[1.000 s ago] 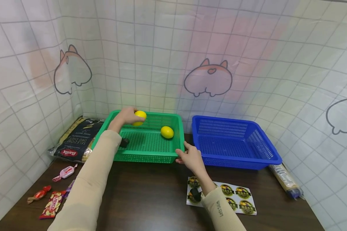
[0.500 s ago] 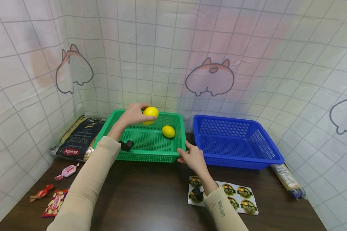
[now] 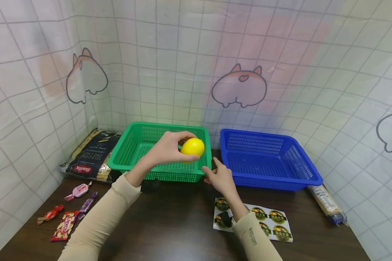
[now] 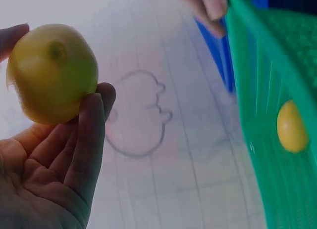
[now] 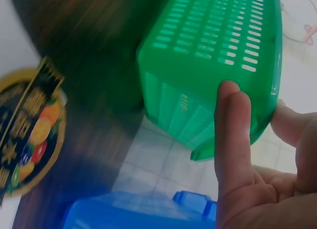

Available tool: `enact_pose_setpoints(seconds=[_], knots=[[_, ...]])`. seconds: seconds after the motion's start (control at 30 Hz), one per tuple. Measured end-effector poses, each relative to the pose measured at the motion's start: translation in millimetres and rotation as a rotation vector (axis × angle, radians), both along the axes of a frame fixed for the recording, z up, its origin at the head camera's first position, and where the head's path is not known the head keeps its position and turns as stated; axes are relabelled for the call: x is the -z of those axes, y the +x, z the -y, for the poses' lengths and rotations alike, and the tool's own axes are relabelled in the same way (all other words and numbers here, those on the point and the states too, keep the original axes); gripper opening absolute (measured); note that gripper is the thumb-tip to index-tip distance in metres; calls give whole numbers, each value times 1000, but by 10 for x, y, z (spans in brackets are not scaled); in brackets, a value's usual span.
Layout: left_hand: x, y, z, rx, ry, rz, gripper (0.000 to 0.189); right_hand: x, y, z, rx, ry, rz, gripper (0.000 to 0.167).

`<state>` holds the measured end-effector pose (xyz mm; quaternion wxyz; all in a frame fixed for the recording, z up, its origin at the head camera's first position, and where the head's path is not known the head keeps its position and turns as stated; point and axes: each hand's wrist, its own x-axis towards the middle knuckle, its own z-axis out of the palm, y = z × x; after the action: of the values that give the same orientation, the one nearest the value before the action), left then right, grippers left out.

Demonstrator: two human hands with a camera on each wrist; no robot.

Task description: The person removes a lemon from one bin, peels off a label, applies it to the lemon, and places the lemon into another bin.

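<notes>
Remotely, I had the left hand pinching a yellow lemon mid-frame, against the backdrop of the green basket, while the right hand gripped that basket's near corner, lower and right of centre.

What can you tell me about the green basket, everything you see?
The green basket is rectangular and shallow, seemingly plastic, with slotted walls, a perforated floor and a smooth rim. It sits upright on the dark brown table, apart from the blue basket to its right. The right grip holds its near right corner. A yellow lemon lies inside.
</notes>
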<state>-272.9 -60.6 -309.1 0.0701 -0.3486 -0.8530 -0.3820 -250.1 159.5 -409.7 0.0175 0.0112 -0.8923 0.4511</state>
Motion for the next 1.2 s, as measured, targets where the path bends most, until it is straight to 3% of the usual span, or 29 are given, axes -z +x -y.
enact_pose_setpoints(seconds=[0.17,0.47,0.6,0.7,0.8,0.97,1.2], knots=[[138,190,-70,54,19,12,45,-22,71,-40,26,29,-31,74],[475,369,-50,63,25,89,45,-17,223,-134,19,103,-94,65],[681,445,-68,81,5,141,45,-12,304,-191,7,150,-126,54],[842,497,-116,95,-15,193,45,-30,357,-253,-15,205,-143,36],[995,539,-190,109,-35,240,47,-61,397,-340,-24,275,-122,22],[1230,557,-283,101,-68,290,50,-76,409,-483,-29,361,-53,18],[1451,529,-288,74,-89,361,51,71,370,-549,-106,402,50,10]])
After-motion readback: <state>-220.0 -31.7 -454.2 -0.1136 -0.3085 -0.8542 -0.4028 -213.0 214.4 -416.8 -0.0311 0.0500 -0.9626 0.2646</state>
